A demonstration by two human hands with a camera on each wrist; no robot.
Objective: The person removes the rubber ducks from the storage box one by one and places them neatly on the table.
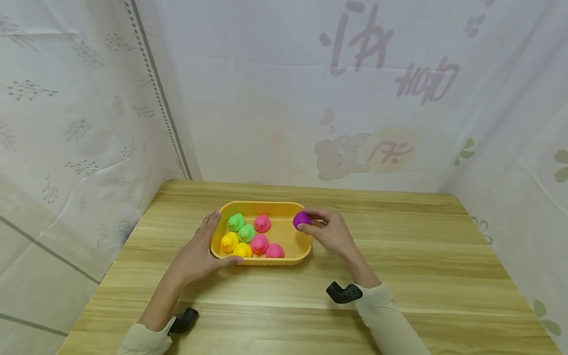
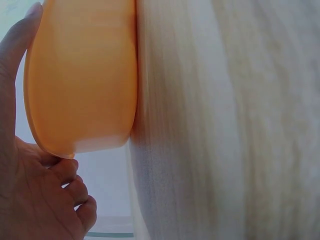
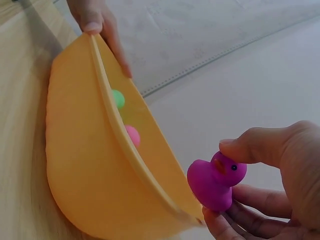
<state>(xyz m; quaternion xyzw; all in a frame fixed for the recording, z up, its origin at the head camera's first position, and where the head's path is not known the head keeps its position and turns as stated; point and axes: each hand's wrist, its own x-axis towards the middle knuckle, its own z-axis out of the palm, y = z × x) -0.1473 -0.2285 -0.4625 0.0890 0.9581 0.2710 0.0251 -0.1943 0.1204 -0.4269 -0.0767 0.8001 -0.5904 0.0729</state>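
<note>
Fingers of the right hand pinch a purple toy duck. The left hand grips a yellow tray by its left end.

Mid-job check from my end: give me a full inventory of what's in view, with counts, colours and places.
Tray: one, yellow-orange, on the table
Green ducks: two, green, left part of the tray, behind the yellow ones
Yellow ducks: two, yellow, tray's front left
Pink ducks: three, pink, around the tray's middle, one farther back
Purple duck: one, purple, in the right hand at the tray's right end
Table: one, light wood-look, under the tray
Printed cloth: count unclear, whitish, behind the table and at both sides
Black devices: two, black, one at each wrist
Sleeves: two, pale beige, on the forearms
Left hand: one, bare, holding the tray's left end
Right hand: one, bare, pinching the purple duck
</note>
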